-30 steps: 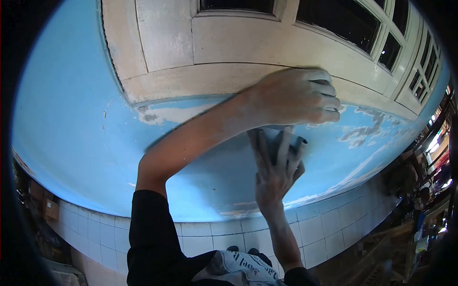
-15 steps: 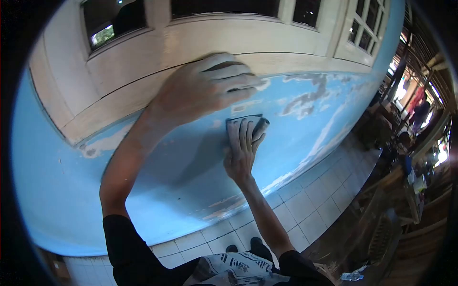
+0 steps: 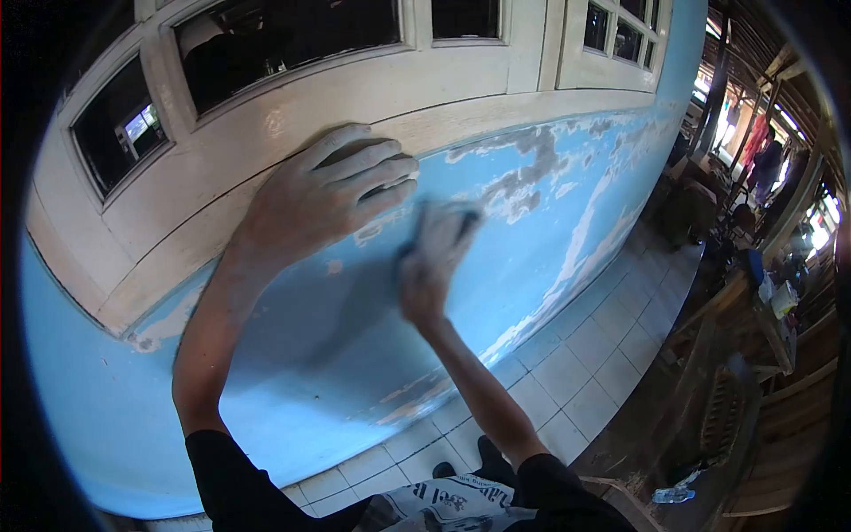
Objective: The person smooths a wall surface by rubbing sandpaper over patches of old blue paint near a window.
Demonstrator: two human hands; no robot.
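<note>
My left hand (image 3: 324,199), pale with dust, leans on the bottom rail of the cream window frame (image 3: 461,84), its fingers stretched out and slightly apart. Below and right of it, my right hand (image 3: 430,262) presses a dark sheet of sandpaper (image 3: 470,225) against the blue wall (image 3: 310,328). That hand and the sheet are smeared by motion, and the palm covers most of the sheet. Worn grey and white patches (image 3: 532,168) mark the paint just right of my right hand.
White floor tiles (image 3: 567,386) run along the foot of the wall. At the right stand wooden furniture (image 3: 753,328) and clutter. A clear plastic bottle (image 3: 674,495) lies on the floor at lower right. Window panes (image 3: 292,44) sit above my hands.
My view has shifted, so the wall and window sit further left in it. My right hand, still with the sandpaper, is now blurred by motion. My left hand stays at the window rail.
</note>
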